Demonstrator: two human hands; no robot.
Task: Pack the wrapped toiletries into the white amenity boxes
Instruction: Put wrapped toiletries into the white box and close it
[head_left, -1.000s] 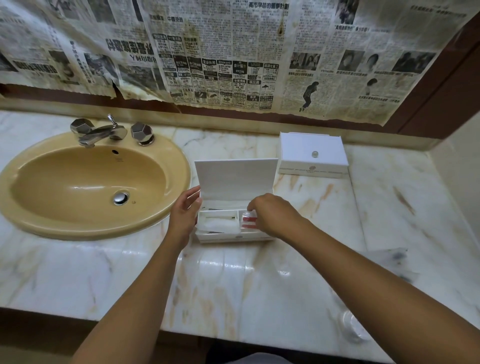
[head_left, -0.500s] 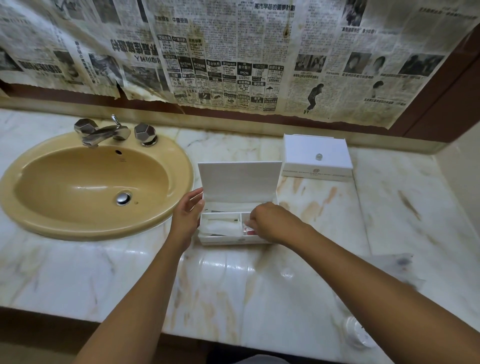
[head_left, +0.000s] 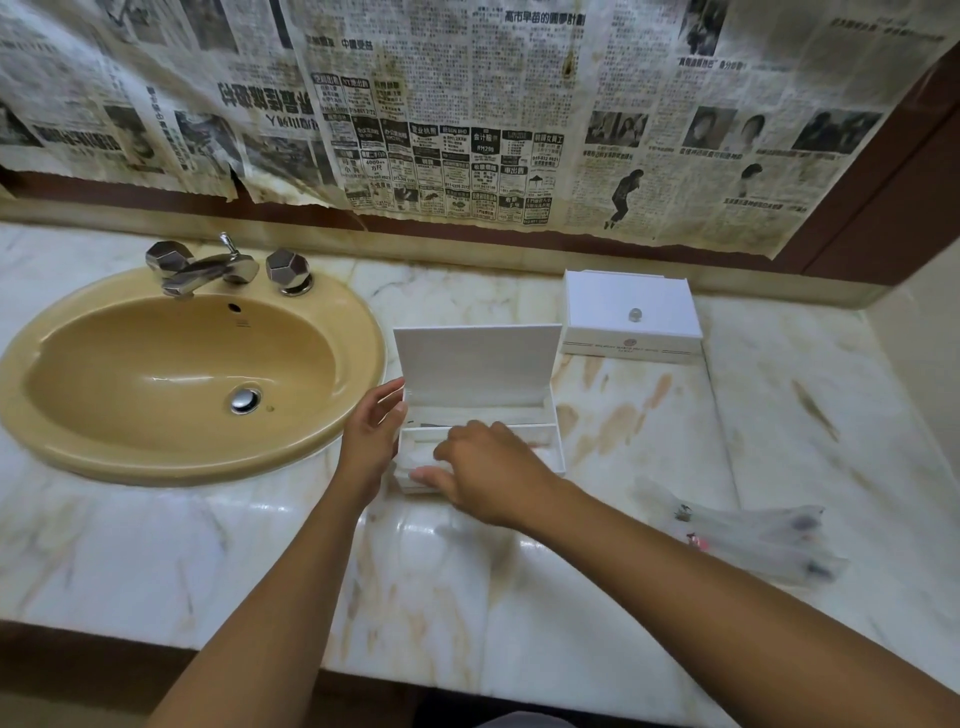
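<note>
The open box (head_left: 478, 364) is steadied by the flat left hand (head_left: 371, 439); the right hand (head_left: 483, 467) perhaps presses a soft packet (head_left: 418, 457) (light, crinkly), best pinched at an edge.

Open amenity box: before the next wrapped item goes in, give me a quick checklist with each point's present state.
1. Open amenity box lid standing up: ok.
2. Left hand steadying the box's left side: ok.
3. Right hand free for the next item: cannot tell, its fingers are over the front compartment and blurred.
4. Wrapped toiletries waiting on the counter to the right: ok.
5. Room left in the box: cannot tell, the hand hides much of it.
6. Second amenity box open: not ok, lid down.
</note>
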